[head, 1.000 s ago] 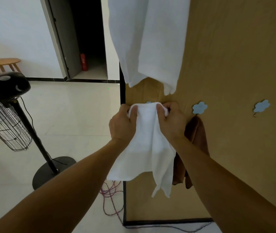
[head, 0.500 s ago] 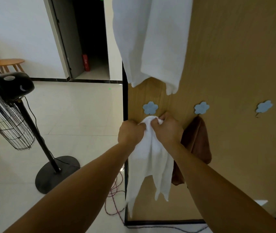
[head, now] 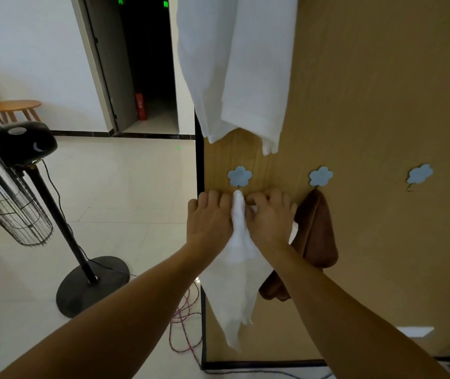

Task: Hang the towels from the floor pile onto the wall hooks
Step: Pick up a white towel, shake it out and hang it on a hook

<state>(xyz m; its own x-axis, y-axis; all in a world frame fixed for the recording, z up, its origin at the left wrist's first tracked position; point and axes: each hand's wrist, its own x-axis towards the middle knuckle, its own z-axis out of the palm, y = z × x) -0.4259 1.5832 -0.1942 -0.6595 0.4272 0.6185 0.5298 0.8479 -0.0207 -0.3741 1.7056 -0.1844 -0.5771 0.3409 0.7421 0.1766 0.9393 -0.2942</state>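
Head cam, starting closest: both bare forearms reach up and forward to the wood panel wall [head: 377,110]. The left hand [head: 208,218] and right hand [head: 269,218] sit side by side with a bunched white towel [head: 239,269] squeezed between them. The right hand's fingers are curled and pinching the towel's top bit. The left hand's fingers lie flatter, with the index finger right against the cloth. Its thumb is hidden, so I honestly can't tell if it's gripping or just pressing.

The towel's top end pokes up between the hands and touches the underside of the left blue flower hook [head: 239,175]; I can't see whether it's actually caught on it. The rest of it hangs down the panel's left edge in a long tail.

Just right of the right hand, a brown towel [head: 318,233] hangs from the middle flower hook [head: 320,176]. The third flower hook [head: 420,174], further right, is bare. Above the hooks a big white cloth [head: 234,67] drapes down the panel.

Down by the panel's foot there's a tangle of pink cables [head: 185,324] on the tiled floor [head: 125,187]. To the left stands a black pedestal fan [head: 18,165]. Way back there's a dark doorway [head: 147,64] with a red fire extinguisher [head: 140,106] inside, plus a small round wooden table [head: 13,105] by the white wall.
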